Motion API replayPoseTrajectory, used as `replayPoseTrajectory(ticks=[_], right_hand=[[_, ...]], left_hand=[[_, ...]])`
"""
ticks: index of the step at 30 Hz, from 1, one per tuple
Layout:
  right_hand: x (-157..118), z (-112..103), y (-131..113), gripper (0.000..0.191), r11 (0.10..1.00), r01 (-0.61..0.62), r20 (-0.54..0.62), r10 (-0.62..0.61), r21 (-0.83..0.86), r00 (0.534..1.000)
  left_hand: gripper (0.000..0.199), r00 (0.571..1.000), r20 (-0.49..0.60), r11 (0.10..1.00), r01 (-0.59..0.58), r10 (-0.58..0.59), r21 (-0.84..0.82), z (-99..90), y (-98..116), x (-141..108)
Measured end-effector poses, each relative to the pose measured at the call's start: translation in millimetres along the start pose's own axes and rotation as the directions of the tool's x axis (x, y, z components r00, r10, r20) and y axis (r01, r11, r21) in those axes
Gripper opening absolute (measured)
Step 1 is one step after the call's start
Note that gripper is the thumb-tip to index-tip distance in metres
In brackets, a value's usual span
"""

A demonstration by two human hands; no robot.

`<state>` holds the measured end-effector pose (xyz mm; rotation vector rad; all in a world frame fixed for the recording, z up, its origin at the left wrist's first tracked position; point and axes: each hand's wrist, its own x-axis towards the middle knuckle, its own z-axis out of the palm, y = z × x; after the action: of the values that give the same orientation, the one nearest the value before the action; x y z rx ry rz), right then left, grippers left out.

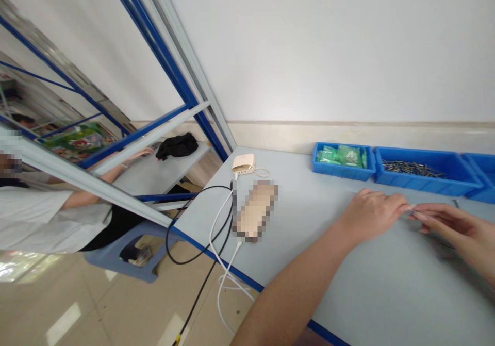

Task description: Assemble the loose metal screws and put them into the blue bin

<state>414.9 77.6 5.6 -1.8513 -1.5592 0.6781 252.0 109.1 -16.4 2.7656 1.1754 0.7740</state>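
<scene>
Over the right part of the grey tabletop [294, 268], my left hand [371, 213] is closed, thumb and fingers pinched together. My right hand [458, 228] meets it fingertip to fingertip, also in a pinch. Between the fingertips shows a small, pale, thin piece [411, 209], too blurred to name. Beneath my right hand lie some dark, slim items, mostly hidden and smeared. Just behind the hands stands a blue bin [429, 181] with many thin metal pieces, like screws or pins [413, 168].
Left of it, a smaller blue bin [344, 170] holds green and clear packets [348, 155]; another blue bin [481, 191] is cut off at right. A pixelated device [255, 209], a cream charger [243, 163] and cables occupy the table's left end. Beyond the frame, a person [50, 212] sits.
</scene>
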Motion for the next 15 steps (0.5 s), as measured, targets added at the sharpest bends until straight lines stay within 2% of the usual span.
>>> replayPoseTrajectory(ticks=[3,4,11,15], right_hand=[[0.7,-0.4,3.4,0.06,0.99,-0.136,0.073,0.133,0.025,0.988],[1.2,-0.5,4.2,0.062,0.99,-0.143,0.068,0.141,0.018,0.988],[3.1,0.2,9.6,0.058,0.999,-0.036,0.09,0.037,-0.015,0.995],[-0.5,1.5,8.7,0.054,0.999,0.042,0.091,-0.039,-0.025,0.995]], left_hand=[[0.035,1.0,0.016,1.0,0.021,-0.02,-0.023,-2.7,1.9,-0.3],[0.035,1.0,0.022,0.999,0.02,-0.019,-0.028,-3.5,2.3,-0.5],[0.039,0.998,0.034,0.998,-0.062,0.062,0.006,-0.3,3.3,-0.9],[0.039,0.998,0.05,0.999,-0.034,0.033,0.01,1.4,2.4,-0.2]])
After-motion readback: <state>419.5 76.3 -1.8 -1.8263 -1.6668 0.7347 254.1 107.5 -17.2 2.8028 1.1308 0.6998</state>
